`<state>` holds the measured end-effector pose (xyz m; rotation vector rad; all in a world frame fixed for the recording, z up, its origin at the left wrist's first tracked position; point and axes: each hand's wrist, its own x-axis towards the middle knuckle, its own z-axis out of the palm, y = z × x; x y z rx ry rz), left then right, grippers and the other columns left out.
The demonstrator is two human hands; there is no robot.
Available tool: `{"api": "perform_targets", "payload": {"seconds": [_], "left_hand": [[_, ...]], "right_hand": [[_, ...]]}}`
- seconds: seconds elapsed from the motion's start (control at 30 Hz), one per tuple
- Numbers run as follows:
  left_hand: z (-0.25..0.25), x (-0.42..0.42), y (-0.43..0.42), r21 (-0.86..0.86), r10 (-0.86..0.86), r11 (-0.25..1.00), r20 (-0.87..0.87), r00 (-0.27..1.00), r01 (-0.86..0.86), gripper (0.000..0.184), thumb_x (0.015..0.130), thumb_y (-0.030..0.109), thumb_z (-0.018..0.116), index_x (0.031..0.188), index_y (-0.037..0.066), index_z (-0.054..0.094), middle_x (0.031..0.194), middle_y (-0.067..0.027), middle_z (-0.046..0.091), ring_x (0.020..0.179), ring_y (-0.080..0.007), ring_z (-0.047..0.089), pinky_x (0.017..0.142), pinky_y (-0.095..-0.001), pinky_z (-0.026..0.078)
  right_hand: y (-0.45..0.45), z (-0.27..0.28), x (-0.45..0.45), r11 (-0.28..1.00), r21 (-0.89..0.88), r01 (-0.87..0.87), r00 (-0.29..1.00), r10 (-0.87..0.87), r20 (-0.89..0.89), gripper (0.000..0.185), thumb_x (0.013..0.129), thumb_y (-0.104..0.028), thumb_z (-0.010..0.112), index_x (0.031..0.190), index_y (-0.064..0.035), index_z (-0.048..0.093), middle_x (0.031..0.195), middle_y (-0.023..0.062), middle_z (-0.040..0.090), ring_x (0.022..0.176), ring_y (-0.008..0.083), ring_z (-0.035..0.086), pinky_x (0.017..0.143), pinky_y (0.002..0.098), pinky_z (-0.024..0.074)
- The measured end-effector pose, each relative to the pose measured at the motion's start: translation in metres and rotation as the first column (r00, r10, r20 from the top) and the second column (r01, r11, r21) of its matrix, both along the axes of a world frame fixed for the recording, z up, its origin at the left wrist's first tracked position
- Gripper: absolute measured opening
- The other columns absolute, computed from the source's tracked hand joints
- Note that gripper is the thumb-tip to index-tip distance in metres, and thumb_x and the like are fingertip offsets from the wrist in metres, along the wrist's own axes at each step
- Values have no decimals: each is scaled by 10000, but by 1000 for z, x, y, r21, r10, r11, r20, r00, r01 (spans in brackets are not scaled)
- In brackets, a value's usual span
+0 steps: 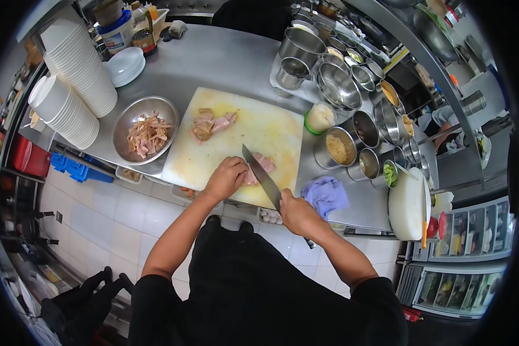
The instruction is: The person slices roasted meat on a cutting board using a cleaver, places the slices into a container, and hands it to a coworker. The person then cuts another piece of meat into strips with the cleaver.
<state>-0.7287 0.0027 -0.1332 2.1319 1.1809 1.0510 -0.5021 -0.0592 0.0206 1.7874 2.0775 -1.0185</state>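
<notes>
My right hand (297, 212) is wrapped round the handle of a large kitchen knife (263, 178), its blade angled up and left over a piece of pale pink meat (264, 162). With curled fingers, my left hand (227, 177) presses on the meat just left of the blade. Both are over a white, yellow-stained cutting board (181, 155). More meat pieces (212, 124) lie at the board's upper left. Beside the board, a steel bowl (119, 128) holds a heap of sliced meat (149, 136).
Stacked white tubs (81, 69) and white plates (125, 64) stand at the left. Several steel pots and bowls (338, 86) crowd the right, near a purple cloth (324, 195) and an upright white board (406, 205). A person's dark-clothed legs (92, 297) show at lower left.
</notes>
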Motion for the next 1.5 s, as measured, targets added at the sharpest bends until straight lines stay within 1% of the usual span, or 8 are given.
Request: {"api": "perform_targets", "payload": {"seconds": [0.07, 0.13, 0.4, 0.7, 0.97, 1.13, 1.37, 1.5], "left_hand": [[-2, 2, -1, 24, 6, 1000, 16, 1000, -6, 139, 854, 17, 691, 993, 15, 695, 1075, -137, 637, 1022, -347, 604, 907, -430, 511], [-6, 3, -2, 108, 40, 993, 22, 999, -43, 143, 853, 20, 691, 995, 15, 694, 1065, -135, 635, 1005, -345, 603, 896, -431, 508], [-8, 6, 1, 146, 39, 989, 1, 999, -39, 164, 822, -12, 665, 980, 25, 688, 1013, -138, 624, 948, -349, 594, 844, -442, 504], [-11, 4, 1, 113, 33, 993, 68, 997, -41, 129, 836, 1, 672, 963, 17, 679, 984, -149, 624, 940, -363, 591, 861, -450, 501], [-9, 4, -3, 119, 84, 989, 72, 994, -92, 125, 845, -1, 663, 969, 14, 666, 951, -153, 607, 947, -368, 578, 868, -441, 496], [-7, 0, -3, 77, 37, 996, 63, 997, -42, 136, 845, -10, 647, 980, 2, 658, 953, -168, 605, 973, -375, 584, 877, -441, 505], [-5, -2, -5, 80, 68, 994, 54, 996, -72, 125, 845, -13, 635, 969, -6, 651, 995, -173, 631, 963, -382, 597, 867, -445, 512], [-9, -3, -4, 63, 73, 995, 47, 996, -76, 112, 846, -10, 640, 957, -3, 657, 987, -170, 628, 968, -382, 593, 867, -448, 509]], "right_hand": [[-6, -2, 1, 996, 85, -9, 999, 6, 36, 222, 958, -78, 477, 1112, 79, 449, 913, 392, 665, 906, 557, 665, 837, 601, 509], [-11, 7, -3, 997, 75, -10, 999, 7, 41, 214, 954, -67, 468, 1108, 80, 445, 894, 393, 664, 893, 561, 665, 831, 608, 508], [-26, 32, -8, 1000, -1, -19, 997, 19, 77, 204, 941, -34, 444, 1107, 83, 444, 870, 394, 662, 879, 570, 664, 830, 618, 505], [-7, -32, -20, 997, 73, -16, 999, 13, 43, 264, 932, -37, 459, 1155, 103, 440, 917, 410, 656, 914, 577, 657, 857, 604, 505], [-11, 25, -27, 999, -33, -16, 995, 19, 101, 234, 949, -80, 490, 1116, 78, 446, 950, 412, 655, 938, 568, 655, 857, 610, 495], [4, -25, -29, 999, 50, 15, 999, -17, 49, 245, 947, -87, 510, 1117, 79, 450, 948, 409, 658, 943, 571, 657, 860, 603, 500], [-6, 23, -31, 999, -21, -33, 996, 34, 78, 253, 918, -51, 509, 1114, 99, 456, 933, 421, 650, 940, 569, 659, 866, 594, 507], [2, -25, -34, 997, 71, -19, 999, 16, 42, 260, 925, -55, 511, 1125, 101, 455, 945, 426, 648, 934, 569, 660, 870, 590, 508]]}}
